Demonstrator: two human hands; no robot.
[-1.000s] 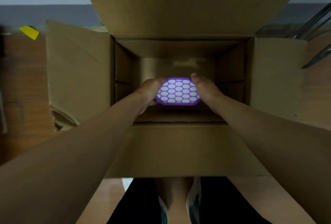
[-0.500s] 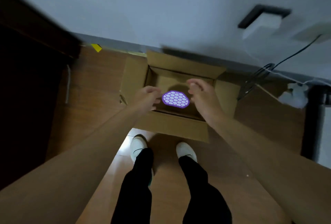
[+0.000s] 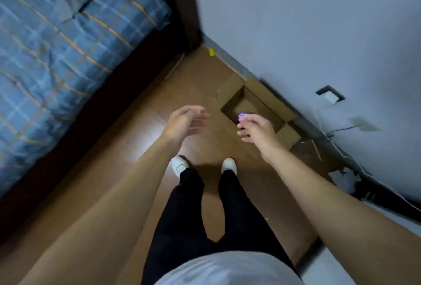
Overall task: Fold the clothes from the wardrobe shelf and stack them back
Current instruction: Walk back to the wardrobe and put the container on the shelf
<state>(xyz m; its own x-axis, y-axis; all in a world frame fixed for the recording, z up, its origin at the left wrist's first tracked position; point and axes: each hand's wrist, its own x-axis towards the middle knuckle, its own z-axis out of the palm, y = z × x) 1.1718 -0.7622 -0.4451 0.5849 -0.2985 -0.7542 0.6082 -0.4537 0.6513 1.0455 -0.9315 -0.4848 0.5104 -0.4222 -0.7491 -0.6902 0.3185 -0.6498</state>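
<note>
Brown wooden floor (image 3: 136, 138) runs between a bed and a pale grey wall (image 3: 319, 22), and against that wall stands an open brown cardboard box (image 3: 268, 94). Inside the box lies a small purple-and-white patterned object (image 3: 242, 115), blurred and partly hidden behind fingertips, so what it is cannot be told. Just in front of it the right hand (image 3: 257, 129) hangs over the box's near edge with its fingers spread and loose, holding nothing. The left hand (image 3: 184, 122) is held out beside the box, above bare floor, fingers straight and empty too. Below the hands are two white shoes (image 3: 180, 165) and black trousers (image 3: 186, 205). The bed's blue checked cover with orange lines (image 3: 57, 45) fills the upper left. A yellow scrap (image 3: 211, 51) lies at the wall's foot, and thin cables (image 3: 328, 137) trail past the box.
</note>
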